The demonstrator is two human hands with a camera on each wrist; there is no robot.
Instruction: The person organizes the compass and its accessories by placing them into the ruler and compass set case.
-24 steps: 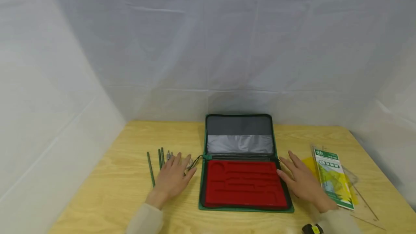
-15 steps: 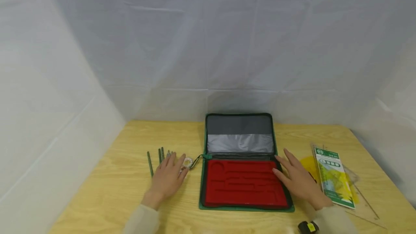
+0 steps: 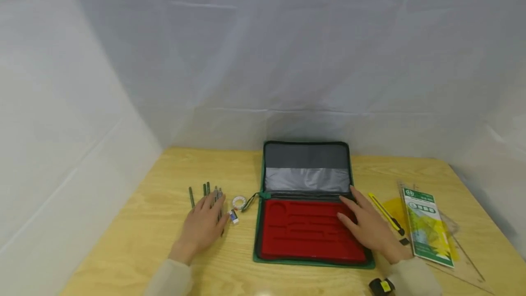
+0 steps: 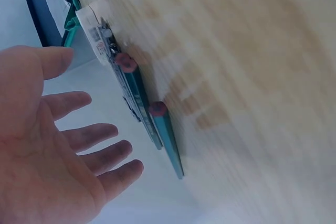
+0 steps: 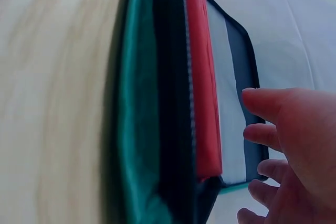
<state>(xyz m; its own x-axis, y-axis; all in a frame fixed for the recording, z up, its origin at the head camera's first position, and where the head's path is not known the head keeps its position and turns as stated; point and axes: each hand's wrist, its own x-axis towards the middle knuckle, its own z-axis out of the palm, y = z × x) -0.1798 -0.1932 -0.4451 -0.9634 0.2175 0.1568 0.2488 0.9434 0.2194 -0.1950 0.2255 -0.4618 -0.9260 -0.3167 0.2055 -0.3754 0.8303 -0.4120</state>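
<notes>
A green zip case (image 3: pixel 314 263) lies unfolded on the table, its red moulded insert (image 3: pixel 304 249) showing recesses of several shapes. My right hand (image 3: pixel 367 225) hovers over the insert's right part, fingers spread and holding nothing; the right wrist view has this hand (image 5: pixel 302 150) apart from the case's red insert (image 5: pixel 202 93). Left of the case, my left hand (image 3: pixel 201 228) is above green pencils (image 3: pixel 191 197) and silver metal drawing tools (image 3: pixel 220 192), partly hiding them. In the left wrist view its relaxed fingers (image 4: pixel 100 135) are clear of the pencils (image 4: pixel 142 103).
Between left hand and case lie a white ring (image 3: pixel 234 202) and an eraser (image 3: pixel 234 217). On the right are a yellow utility knife (image 3: pixel 382 209), a green-and-yellow packet (image 3: pixel 427 227) and clear set squares (image 3: pixel 466 259). A black thing with a yellow label (image 3: pixel 380 286) sits near the front.
My left hand has drawn left and back, uncovering the white ring and eraser. My right hand has shifted left over the insert, bringing the yellow utility knife into sight.
</notes>
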